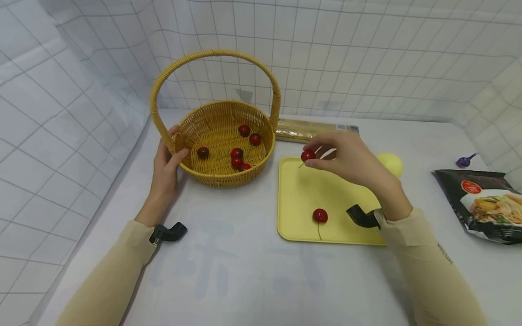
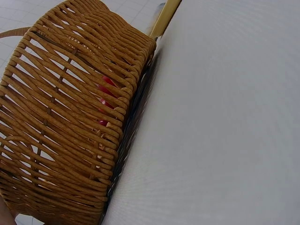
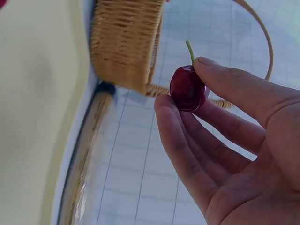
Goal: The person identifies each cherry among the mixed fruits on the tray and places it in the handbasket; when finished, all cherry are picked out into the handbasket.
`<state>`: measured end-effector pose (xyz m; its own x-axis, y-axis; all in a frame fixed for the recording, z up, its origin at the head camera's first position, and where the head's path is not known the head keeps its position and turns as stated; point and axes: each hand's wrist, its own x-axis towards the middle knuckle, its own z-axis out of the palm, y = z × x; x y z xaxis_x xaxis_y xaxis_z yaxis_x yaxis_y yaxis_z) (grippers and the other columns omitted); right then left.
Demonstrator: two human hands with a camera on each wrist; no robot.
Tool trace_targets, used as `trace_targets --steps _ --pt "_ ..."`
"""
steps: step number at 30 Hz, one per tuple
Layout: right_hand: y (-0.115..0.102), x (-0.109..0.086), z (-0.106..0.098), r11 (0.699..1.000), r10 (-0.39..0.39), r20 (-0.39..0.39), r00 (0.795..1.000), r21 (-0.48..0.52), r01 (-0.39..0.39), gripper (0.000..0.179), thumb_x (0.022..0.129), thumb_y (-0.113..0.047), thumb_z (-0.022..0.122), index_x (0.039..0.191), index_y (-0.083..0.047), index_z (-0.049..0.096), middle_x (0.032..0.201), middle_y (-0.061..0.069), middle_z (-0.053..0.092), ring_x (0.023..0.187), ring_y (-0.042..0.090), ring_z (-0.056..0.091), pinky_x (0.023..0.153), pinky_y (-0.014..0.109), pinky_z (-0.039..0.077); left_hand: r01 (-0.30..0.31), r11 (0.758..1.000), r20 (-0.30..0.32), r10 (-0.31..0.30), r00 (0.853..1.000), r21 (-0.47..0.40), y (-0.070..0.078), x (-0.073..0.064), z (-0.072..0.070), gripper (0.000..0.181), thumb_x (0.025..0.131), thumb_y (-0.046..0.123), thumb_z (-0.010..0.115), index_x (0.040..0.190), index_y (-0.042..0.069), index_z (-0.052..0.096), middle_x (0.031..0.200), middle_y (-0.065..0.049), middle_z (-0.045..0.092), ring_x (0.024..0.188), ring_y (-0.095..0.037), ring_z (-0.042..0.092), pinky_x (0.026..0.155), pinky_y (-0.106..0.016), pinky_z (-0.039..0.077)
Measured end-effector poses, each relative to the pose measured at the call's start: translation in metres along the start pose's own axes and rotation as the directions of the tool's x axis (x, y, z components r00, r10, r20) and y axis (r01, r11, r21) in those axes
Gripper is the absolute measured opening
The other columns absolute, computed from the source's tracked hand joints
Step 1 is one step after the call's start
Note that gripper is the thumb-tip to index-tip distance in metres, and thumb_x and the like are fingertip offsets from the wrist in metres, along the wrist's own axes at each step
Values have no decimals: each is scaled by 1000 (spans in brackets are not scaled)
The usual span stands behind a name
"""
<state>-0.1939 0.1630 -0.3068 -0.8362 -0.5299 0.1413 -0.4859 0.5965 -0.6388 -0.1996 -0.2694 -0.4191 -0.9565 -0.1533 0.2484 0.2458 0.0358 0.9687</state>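
Observation:
My left hand (image 1: 166, 167) holds the wicker basket (image 1: 228, 181) at its left side, thumb over the rim near the foot of the tall arched handle. Several dark red cherries (image 1: 237, 153) lie spread on the basket's woven floor. Between thumb and fingertips my right hand (image 1: 346, 156) pinches a cherry (image 3: 188, 89) with a short green stem, above the yellow tray (image 1: 295, 194). Another cherry (image 1: 320, 215) sits on the tray, its stem toward the front edge. In the left wrist view, the basket's side fills the left half, red showing through the weave.
Behind the tray lies a long gold-coloured package (image 1: 302, 129). A pale yellow round object (image 1: 390, 164) is beyond my right wrist. At the right are a black food packet (image 1: 485, 203) and a small purple item (image 1: 464, 161). White grid-patterned sheeting (image 1: 346, 54) rises behind the table.

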Motion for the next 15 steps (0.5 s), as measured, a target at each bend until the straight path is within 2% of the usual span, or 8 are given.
trace_targets --steps 6,15 --pt "-18 25 8 998 -49 12 999 42 48 24 93 -23 83 115 -16 78 105 -7 77 97 9 70 87 33 60 9 1000 8 -10 1000 17 -1 0 2 63 102 15 57 163 25 40 166 -3 37 145 -25 40 113 -32 32" --pt "-52 67 32 994 -107 -7 994 6 107 25 97 -23 79 119 -10 77 106 0 76 95 12 69 84 32 57 8 999 -4 -8 1000 41 1 0 0 63 102 17 58 162 27 41 166 -3 37 144 -25 41 114 -34 32"
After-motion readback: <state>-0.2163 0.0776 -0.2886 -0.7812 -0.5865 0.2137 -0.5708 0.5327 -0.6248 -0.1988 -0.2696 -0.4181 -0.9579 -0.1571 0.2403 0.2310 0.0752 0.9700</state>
